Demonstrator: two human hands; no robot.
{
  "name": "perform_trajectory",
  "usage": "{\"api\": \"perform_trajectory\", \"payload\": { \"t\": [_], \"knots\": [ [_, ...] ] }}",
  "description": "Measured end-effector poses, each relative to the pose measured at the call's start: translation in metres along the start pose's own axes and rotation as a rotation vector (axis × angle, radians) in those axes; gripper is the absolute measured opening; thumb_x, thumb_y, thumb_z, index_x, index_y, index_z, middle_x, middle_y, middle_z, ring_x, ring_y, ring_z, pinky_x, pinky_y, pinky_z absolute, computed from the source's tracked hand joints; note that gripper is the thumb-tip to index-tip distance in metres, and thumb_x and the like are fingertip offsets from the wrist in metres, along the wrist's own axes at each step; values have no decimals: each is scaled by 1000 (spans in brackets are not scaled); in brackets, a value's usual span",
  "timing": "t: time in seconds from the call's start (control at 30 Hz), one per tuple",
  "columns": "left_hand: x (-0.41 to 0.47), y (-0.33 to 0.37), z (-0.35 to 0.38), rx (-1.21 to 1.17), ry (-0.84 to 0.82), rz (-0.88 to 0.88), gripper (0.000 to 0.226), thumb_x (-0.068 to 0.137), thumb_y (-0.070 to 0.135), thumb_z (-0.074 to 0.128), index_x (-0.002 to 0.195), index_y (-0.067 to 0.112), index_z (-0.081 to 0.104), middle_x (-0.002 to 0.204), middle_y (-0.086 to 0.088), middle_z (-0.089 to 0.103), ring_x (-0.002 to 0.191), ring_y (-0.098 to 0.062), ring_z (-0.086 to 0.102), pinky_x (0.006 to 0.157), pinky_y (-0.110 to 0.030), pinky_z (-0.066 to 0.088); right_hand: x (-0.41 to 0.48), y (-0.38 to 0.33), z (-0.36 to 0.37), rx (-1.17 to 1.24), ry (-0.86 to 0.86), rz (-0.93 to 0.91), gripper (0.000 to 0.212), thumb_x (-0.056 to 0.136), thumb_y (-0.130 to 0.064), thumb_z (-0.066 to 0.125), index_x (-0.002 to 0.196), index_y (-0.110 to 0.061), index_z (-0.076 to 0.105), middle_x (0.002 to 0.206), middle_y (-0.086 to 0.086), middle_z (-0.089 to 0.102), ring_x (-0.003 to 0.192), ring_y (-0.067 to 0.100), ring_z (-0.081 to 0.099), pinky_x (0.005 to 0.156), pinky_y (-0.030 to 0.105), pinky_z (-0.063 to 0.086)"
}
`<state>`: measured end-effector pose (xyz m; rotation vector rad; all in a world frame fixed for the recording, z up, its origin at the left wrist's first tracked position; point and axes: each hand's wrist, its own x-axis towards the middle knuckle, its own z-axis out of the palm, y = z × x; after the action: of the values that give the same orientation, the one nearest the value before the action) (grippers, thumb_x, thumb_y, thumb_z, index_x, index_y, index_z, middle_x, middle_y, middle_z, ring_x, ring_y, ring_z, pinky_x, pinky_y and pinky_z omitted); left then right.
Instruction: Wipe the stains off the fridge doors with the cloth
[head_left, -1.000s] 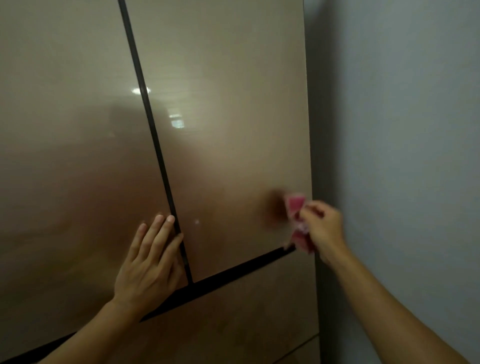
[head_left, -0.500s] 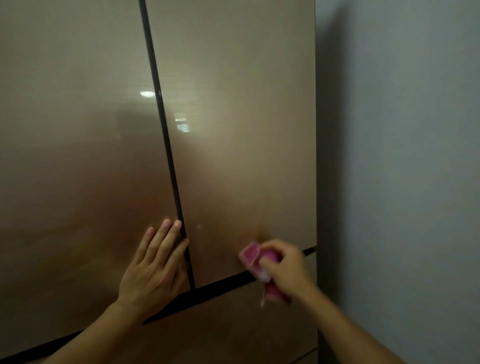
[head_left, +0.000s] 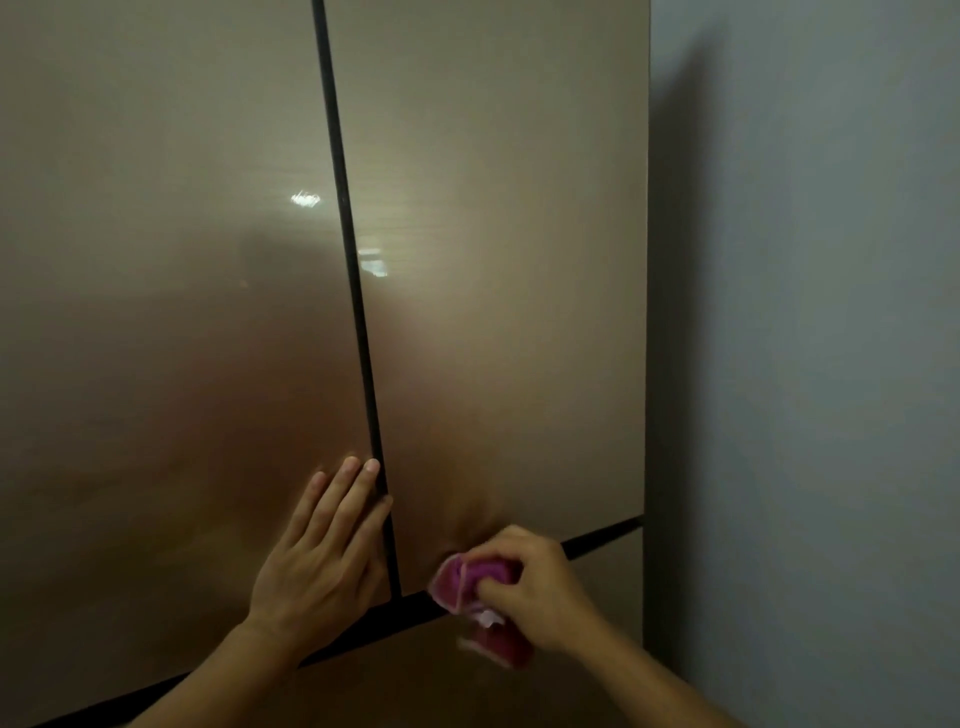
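One hand, the right hand (head_left: 535, 592), is seen curled round a bunched pink cloth (head_left: 457, 579), which is gripped between the thumb and the bent fingers. Most of the cloth is pushed out to the left of the knuckles and is pressed against the bottom left corner of the right fridge door (head_left: 498, 260). A looser, blurred part with a pale edge is left hanging below the palm, over the lower panel (head_left: 415, 680). The cloth is laid just above and partly across the dark horizontal gap (head_left: 597, 538) by which the upper doors are divided from that panel.

The left hand (head_left: 317, 561) is laid flat on the left fridge door (head_left: 156, 312), with its fingers straight, close together and pointed upward. Its index finger is set along the dark vertical gap (head_left: 353, 291) between the two doors. The two hands are kept near each other but apart, and the cloth is found between them, just right of the vertical gap. A grey wall (head_left: 805, 312) is seen to the right of the fridge.
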<state>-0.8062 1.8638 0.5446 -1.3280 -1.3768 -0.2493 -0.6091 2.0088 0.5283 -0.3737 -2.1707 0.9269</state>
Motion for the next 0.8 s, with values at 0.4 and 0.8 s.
{"api": "perform_trajectory", "payload": {
  "t": [0.4, 0.8],
  "knots": [
    [2, -3, -5, -14, -23, 3, 44, 91, 26, 46, 125, 2, 60, 147, -23, 39, 141, -37, 31, 117, -51, 21, 84, -43, -15, 96, 820, 8, 23, 91, -13, 55, 112, -21, 59, 116, -3, 49, 88, 16, 61, 60, 17, 56],
    [-27, -12, -40, -193, 35, -122, 46, 83, 16, 50, 129, 7, 52, 149, -24, 36, 143, -38, 27, 116, -56, 23, 58, -88, -49, 41, 521, -138, 21, 74, -10, 66, 77, -31, 64, 84, -3, 64, 74, 3, 58, 63, 14, 48]
  ]
}}
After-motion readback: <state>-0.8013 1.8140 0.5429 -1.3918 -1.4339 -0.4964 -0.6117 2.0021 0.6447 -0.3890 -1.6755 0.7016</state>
